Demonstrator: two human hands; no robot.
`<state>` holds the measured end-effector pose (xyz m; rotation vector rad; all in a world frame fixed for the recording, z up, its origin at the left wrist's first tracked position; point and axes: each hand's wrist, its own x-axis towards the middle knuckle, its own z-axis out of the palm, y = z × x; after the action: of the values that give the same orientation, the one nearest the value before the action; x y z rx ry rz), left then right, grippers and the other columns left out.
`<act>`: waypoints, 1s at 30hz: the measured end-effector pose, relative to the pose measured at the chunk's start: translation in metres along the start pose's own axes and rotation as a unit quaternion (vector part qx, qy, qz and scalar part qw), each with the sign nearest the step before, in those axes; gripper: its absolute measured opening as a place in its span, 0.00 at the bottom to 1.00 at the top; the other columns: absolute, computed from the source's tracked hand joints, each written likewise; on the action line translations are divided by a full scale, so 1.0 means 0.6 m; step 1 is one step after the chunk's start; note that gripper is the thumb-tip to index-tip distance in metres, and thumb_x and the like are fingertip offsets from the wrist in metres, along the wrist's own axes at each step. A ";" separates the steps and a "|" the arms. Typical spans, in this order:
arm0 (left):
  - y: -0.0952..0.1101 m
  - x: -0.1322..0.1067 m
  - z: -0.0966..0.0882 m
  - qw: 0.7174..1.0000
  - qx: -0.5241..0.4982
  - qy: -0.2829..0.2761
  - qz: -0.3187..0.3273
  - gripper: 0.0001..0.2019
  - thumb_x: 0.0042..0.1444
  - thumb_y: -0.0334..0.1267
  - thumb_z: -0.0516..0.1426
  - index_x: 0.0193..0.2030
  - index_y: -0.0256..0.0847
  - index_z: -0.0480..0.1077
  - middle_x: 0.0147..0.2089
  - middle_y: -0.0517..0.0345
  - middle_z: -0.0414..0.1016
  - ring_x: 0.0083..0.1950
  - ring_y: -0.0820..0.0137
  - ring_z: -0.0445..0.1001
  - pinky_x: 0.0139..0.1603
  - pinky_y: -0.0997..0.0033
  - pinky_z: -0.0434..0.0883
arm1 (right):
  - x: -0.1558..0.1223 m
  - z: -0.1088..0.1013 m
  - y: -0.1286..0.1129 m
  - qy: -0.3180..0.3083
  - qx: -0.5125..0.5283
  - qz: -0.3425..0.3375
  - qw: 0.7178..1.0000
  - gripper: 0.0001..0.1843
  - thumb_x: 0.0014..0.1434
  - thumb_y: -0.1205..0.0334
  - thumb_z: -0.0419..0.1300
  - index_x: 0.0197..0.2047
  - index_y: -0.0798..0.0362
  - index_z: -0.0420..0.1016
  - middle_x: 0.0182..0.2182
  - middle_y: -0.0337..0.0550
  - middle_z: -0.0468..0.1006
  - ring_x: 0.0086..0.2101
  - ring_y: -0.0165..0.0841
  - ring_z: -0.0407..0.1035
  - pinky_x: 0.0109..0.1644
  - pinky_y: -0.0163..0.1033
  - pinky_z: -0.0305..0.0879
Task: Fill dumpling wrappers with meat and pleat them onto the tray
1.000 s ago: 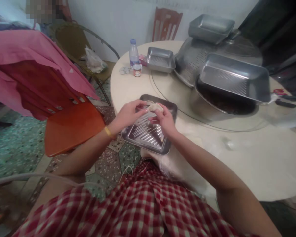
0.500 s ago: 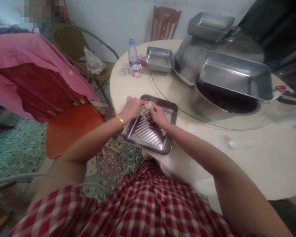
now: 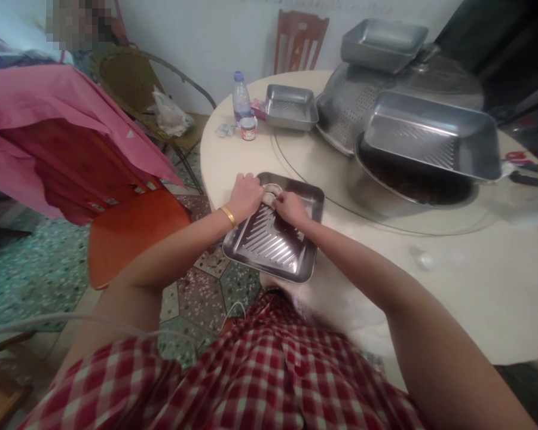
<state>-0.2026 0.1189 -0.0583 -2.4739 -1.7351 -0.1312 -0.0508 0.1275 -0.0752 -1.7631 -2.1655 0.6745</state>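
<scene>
Both the left hand (image 3: 246,196) and the right hand (image 3: 291,208) pinch a small, pale, dough-like piece (image 3: 269,199) between them, fingers curled in. The piece is over the far end of a ridged metal tray (image 3: 273,246), whose near left corner juts past the edge of the round counter (image 3: 452,310). A gold-coloured bracelet (image 3: 228,218) circles the left wrist. Farther back, a plastic bottle (image 3: 241,103) stands just beside a small jar (image 3: 248,129), with a smaller pan (image 3: 291,108) near them

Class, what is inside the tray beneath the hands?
Pale, dumpling-like pieces show between the left hand and right hand, plus a ridged base; whatever lies under the hands is hidden.
</scene>
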 end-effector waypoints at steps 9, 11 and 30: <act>-0.010 0.017 -0.002 1.000 -0.001 -0.004 -0.004 0.14 0.64 0.37 0.50 0.37 0.38 0.77 0.41 0.41 0.76 0.48 0.52 0.66 0.44 0.55 0.55 | 0.012 -0.006 0.004 0.021 -0.050 -0.009 0.998 0.15 0.64 0.62 0.51 0.43 0.53 0.79 0.44 0.50 0.83 0.47 0.40 0.75 0.52 0.40 0.67; -0.008 0.016 -0.003 1.000 0.000 0.004 -0.009 0.15 0.65 0.37 0.49 0.38 0.38 0.76 0.42 0.40 0.76 0.49 0.50 0.66 0.44 0.54 0.55 | 0.015 -0.008 0.005 0.026 -0.060 -0.013 0.998 0.16 0.65 0.62 0.50 0.45 0.53 0.78 0.45 0.51 0.82 0.47 0.41 0.75 0.52 0.41 0.66; -0.006 0.026 0.002 1.000 -0.012 0.002 0.011 0.13 0.65 0.35 0.49 0.38 0.35 0.74 0.41 0.41 0.76 0.49 0.52 0.67 0.48 0.52 0.57 | 0.020 -0.009 0.002 0.018 -0.104 -0.018 0.994 0.17 0.67 0.62 0.48 0.48 0.55 0.77 0.47 0.55 0.81 0.49 0.44 0.75 0.53 0.42 0.66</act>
<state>-0.2007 0.1350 -0.0573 -2.5063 -1.7150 -0.1574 -0.0500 0.1404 -0.0721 -1.8138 -2.3101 0.4171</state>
